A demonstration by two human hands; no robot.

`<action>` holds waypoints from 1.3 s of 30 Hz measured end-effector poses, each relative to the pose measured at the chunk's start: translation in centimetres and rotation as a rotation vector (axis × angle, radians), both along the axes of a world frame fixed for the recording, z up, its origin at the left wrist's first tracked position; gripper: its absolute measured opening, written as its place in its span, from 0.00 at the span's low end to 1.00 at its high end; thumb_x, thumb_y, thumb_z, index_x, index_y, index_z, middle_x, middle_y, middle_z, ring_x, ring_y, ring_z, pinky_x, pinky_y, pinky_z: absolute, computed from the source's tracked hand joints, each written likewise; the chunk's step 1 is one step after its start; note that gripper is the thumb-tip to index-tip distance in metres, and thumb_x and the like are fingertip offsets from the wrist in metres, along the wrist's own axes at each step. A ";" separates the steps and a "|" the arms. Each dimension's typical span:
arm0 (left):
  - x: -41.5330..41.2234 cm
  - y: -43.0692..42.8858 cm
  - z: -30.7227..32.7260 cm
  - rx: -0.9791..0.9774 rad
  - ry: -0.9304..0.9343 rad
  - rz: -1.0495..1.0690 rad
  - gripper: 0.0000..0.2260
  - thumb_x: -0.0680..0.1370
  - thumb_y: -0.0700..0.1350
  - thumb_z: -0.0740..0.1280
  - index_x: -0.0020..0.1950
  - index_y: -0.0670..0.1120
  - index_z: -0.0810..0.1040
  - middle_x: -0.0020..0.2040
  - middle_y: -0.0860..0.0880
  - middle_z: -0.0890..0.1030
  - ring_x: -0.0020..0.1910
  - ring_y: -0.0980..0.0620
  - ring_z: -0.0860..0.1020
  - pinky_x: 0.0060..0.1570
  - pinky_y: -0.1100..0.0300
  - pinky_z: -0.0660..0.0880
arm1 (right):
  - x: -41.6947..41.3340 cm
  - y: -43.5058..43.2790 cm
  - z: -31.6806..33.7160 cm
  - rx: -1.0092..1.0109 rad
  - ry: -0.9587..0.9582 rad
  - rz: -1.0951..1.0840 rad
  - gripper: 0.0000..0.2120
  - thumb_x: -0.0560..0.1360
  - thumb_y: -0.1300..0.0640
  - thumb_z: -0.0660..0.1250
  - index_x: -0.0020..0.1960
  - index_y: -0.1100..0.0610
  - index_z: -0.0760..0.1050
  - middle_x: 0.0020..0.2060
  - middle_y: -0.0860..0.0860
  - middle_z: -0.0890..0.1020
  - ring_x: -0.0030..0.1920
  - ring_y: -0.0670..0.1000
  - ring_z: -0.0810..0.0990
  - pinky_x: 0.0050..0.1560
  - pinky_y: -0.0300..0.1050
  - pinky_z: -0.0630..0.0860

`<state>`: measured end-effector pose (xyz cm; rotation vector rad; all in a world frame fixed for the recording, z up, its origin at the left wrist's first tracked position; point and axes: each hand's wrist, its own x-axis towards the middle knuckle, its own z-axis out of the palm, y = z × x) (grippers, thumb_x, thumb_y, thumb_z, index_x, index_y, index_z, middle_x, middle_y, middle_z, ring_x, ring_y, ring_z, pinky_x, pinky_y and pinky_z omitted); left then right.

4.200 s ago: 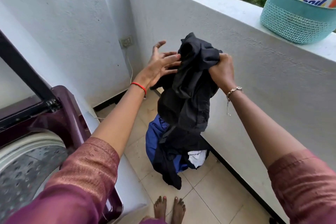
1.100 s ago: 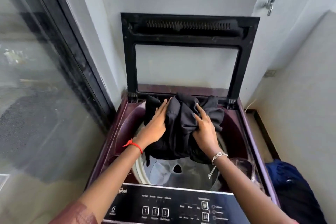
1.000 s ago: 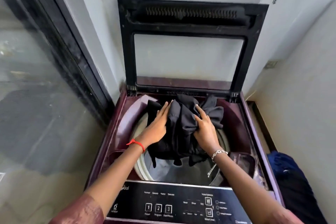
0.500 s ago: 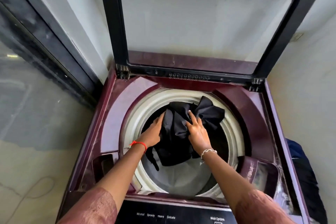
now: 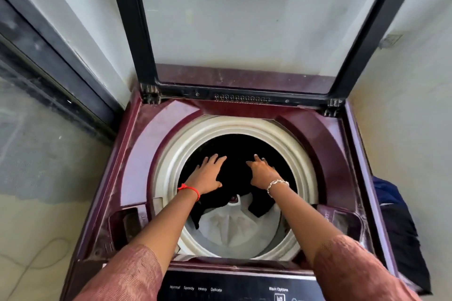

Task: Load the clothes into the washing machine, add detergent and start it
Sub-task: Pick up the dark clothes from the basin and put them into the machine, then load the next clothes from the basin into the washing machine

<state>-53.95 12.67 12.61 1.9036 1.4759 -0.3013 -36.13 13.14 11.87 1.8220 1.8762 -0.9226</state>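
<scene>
Black garment down inside the washing machine drum
It lies against the far side of the tub over the pale pulsator, both hands flat on it: the left hand with fingers apart, the right hand with fingers loosely spread, neither clamped on the cloth. The glass lid stands raised; more dark and blue clothes lie on the floor to the machine's right

Washing machine body: maroon, dusty. Drum rim: cream. Lid frame: black. Garment inside drum: black. Drum floor: pale grey. Control panel: black, white lettering. Sleeves: rust-pink weave. Clothes beside machine: navy and black.
</scene>
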 end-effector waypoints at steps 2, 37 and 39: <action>1.4 0.1 1.5 0.027 -0.063 -0.034 0.30 0.76 0.42 0.66 0.75 0.48 0.57 0.76 0.47 0.58 0.74 0.46 0.59 0.71 0.49 0.62 | 1.1 -0.4 1.6 0.055 0.018 -0.033 0.25 0.74 0.64 0.61 0.70 0.59 0.63 0.73 0.59 0.59 0.73 0.59 0.59 0.69 0.57 0.64; 51.3 -9.6 -3.3 -0.094 0.377 -1.103 0.41 0.73 0.48 0.71 0.77 0.49 0.48 0.77 0.43 0.47 0.76 0.42 0.44 0.73 0.44 0.55 | 46.9 -30.2 -5.8 0.094 0.071 -1.021 0.44 0.68 0.46 0.71 0.75 0.54 0.50 0.73 0.58 0.57 0.72 0.62 0.58 0.64 0.58 0.68; 52.4 -10.0 -6.3 -0.111 0.390 -1.118 0.39 0.74 0.49 0.70 0.77 0.49 0.49 0.77 0.43 0.48 0.76 0.42 0.45 0.72 0.44 0.56 | 48.2 -30.7 -8.4 0.055 0.071 -1.031 0.46 0.68 0.46 0.72 0.75 0.53 0.47 0.73 0.58 0.55 0.73 0.62 0.55 0.64 0.59 0.67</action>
